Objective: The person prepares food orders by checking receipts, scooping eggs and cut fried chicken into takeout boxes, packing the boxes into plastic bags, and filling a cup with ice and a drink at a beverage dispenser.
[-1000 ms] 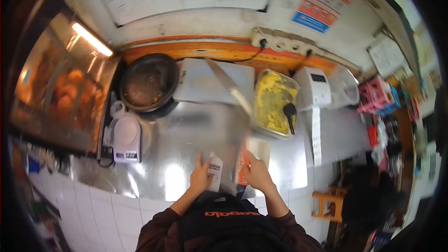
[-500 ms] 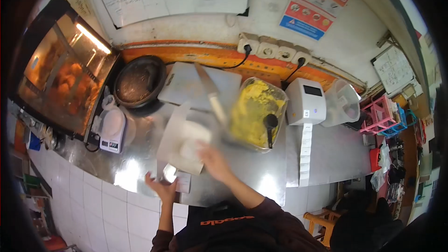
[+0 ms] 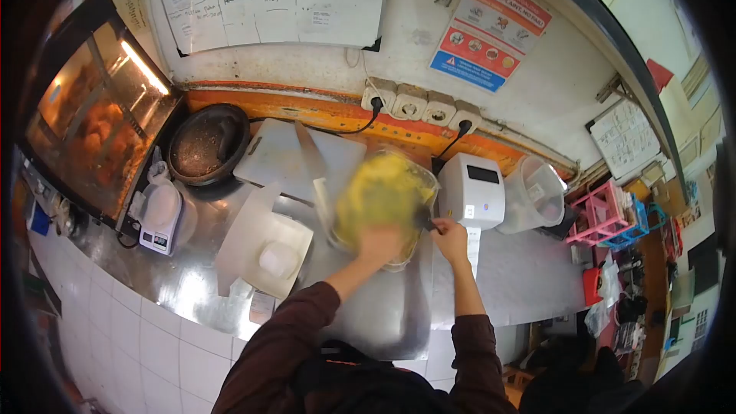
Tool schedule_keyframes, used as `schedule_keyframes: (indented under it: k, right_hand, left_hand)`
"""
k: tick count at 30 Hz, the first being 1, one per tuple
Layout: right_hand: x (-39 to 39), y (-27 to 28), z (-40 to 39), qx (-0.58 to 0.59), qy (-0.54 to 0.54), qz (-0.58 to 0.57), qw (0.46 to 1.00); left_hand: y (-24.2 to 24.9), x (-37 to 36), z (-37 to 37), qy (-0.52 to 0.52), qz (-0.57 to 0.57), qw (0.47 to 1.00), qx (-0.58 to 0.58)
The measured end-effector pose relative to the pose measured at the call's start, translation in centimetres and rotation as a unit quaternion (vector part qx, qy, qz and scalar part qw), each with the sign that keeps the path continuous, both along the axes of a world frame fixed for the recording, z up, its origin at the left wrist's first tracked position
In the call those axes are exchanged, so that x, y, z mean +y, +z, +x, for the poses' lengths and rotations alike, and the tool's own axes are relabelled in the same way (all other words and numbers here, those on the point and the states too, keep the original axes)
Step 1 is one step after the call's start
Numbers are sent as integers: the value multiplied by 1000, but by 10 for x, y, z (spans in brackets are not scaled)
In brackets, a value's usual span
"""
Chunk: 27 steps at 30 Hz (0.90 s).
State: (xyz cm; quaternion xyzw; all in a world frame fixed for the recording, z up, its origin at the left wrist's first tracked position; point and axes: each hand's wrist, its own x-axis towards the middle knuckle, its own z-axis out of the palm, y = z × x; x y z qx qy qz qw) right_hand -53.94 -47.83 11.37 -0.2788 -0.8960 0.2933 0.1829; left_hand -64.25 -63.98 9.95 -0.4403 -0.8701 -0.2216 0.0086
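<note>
Over the near side of the clear tub (image 3: 435, 184) of yellow food (image 3: 387, 184) is my left hand (image 3: 381, 245), its fingers smeared by motion. My right hand (image 3: 451, 239) is closed on the handle of a black spoon (image 3: 423, 218) at the tub's right edge. To the left, an open paper box (image 3: 238, 241) lies on the steel table with a white rounded lump (image 3: 277, 260) in it. A knife (image 3: 310, 155) rests across the cutting board (image 3: 268, 149) and reaches toward the tub.
A stone mortar (image 3: 201, 149), a digital scale (image 3: 160, 218) and a lit food warmer (image 3: 100, 115) stand on the left. Right of the tub are a white label printer (image 3: 473, 188) with a paper strip and a clear plastic container (image 3: 529, 195).
Both hands have moved right, from around the paper box to the tub. My right hand has taken hold of the black spoon. The camera view has shifted.
</note>
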Motion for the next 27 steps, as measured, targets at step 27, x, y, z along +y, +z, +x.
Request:
schedule_keyframes:
  k: [27]
  right_hand:
    - [-15, -116, -133, -256, 93, 213, 938]
  left_hand:
    - [-47, 3, -32, -111, 204, 973, 0]
